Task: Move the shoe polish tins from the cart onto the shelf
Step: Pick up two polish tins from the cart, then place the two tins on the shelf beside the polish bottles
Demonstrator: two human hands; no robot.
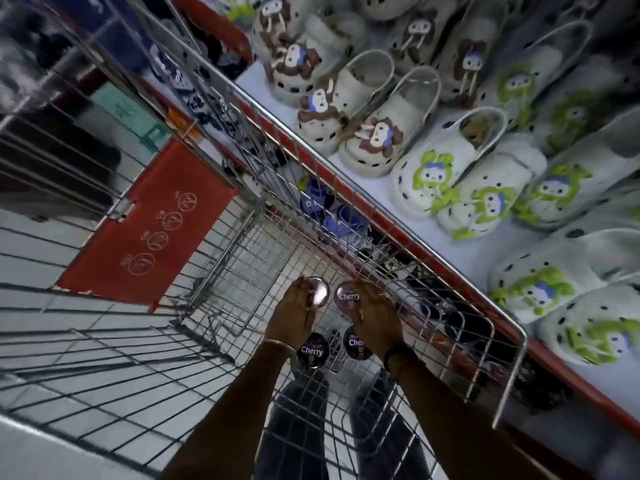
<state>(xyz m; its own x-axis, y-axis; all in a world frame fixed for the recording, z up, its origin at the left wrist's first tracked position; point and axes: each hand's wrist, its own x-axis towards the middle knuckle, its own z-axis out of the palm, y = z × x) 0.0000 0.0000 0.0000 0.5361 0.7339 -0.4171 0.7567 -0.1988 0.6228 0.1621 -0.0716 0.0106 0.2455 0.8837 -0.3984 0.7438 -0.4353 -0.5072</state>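
Observation:
Both my hands reach down into a wire shopping cart (pixel 509 327). My left hand (pixel 294 311) grips a round black Cherry polish tin (pixel 318 292) whose lid glints. My right hand (pixel 374 315) grips a second such tin (pixel 347 295) beside it. Two more black Cherry tins lie on the cart floor below the wrists: one on the left (pixel 312 350), one on the right (pixel 356 342), partly covered by my right wrist. The shelf (pixel 433 244) with a red front edge runs along the cart's right side.
White clogs with brown and green cartoon charms (pixel 429 178) crowd the shelf top. Blue and dark shoes (pixel 332 216) sit on a lower level behind the cart's wire wall. A red child-seat flap (pixel 152 226) hangs at the cart's far end. Tiled floor lies to the left.

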